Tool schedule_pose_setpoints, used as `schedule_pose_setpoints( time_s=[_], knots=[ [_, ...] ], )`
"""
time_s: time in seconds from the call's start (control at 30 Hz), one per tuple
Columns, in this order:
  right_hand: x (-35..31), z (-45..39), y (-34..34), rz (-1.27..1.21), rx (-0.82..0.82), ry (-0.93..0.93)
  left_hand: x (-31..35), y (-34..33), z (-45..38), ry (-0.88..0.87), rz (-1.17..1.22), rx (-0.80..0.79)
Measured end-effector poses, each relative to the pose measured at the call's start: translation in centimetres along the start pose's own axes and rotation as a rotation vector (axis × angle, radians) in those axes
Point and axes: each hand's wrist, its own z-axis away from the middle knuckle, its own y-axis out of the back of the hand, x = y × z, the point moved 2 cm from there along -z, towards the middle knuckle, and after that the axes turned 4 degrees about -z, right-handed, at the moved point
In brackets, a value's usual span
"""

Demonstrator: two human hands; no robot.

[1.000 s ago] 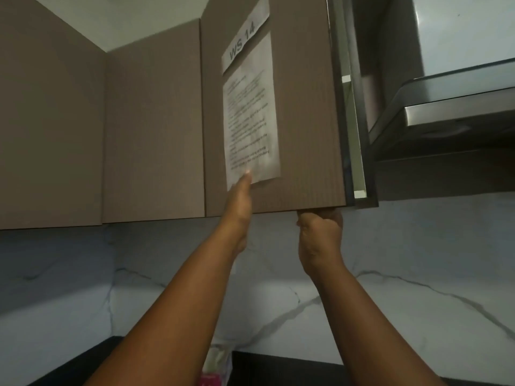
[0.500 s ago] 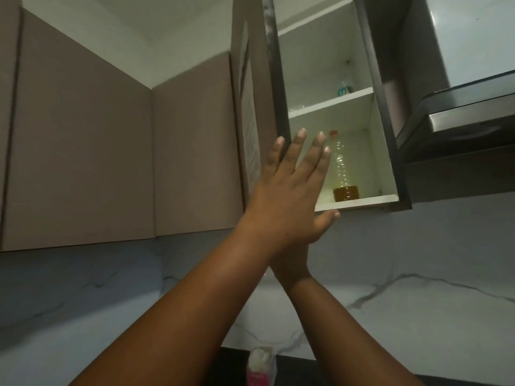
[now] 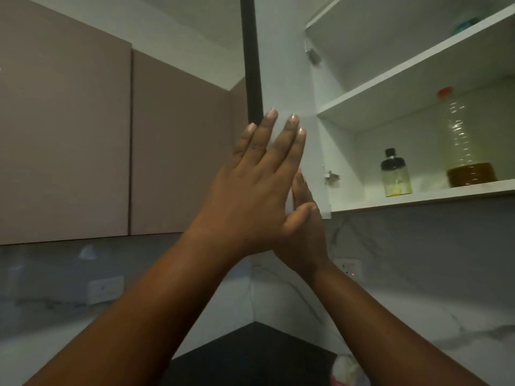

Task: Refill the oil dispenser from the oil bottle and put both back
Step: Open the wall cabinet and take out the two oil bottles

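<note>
The cabinet door [image 3: 287,79] stood swung open, its white inner face toward the camera. The left hand [image 3: 256,185] lay flat against that face, fingers straight and spread, grasping nothing. The right hand [image 3: 305,227], partly hidden behind the left, also pressed the door with extended fingers. On the lower shelf [image 3: 418,197] stood the oil dispenser [image 3: 395,175], dark-capped, and to its right, apart, the oil bottle [image 3: 465,151], red-capped and holding amber oil at its base.
</note>
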Motion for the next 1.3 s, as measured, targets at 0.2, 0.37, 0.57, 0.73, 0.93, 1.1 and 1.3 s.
schedule_pose_setpoints(
  time_s=[0.2,0.37,0.57,0.73,0.93,1.1,1.3],
  knots=[
    [0.5,0.3,-3.3,-0.080,0.101,0.116,-2.2,-0.3,1.4,0.032,-0.143,-0.100],
    [0.2,0.5,-5.2,-0.148,0.061,0.102,-3.8,-1.3,2.5,0.104,-0.209,-0.179],
    [1.2,0.3,-7.5,-0.065,-0.003,0.161,-5.8,-3.1,4.1,0.219,-0.249,-0.296],
    [2.0,-0.3,-9.9,0.097,-0.078,0.229,-7.6,-5.7,5.4,0.283,-0.268,-0.339],
    [2.9,-0.8,-12.3,0.253,-0.169,0.308,-9.9,-8.9,7.1,0.350,-0.277,-0.401],
    [4.7,-0.4,-13.5,0.306,-0.266,0.264,-11.5,-11.6,8.7,0.384,-0.205,-0.481],
    [8.2,0.2,-13.6,0.366,-0.418,0.130,-13.4,-14.4,11.8,0.369,-0.195,-0.527]
  ],
)
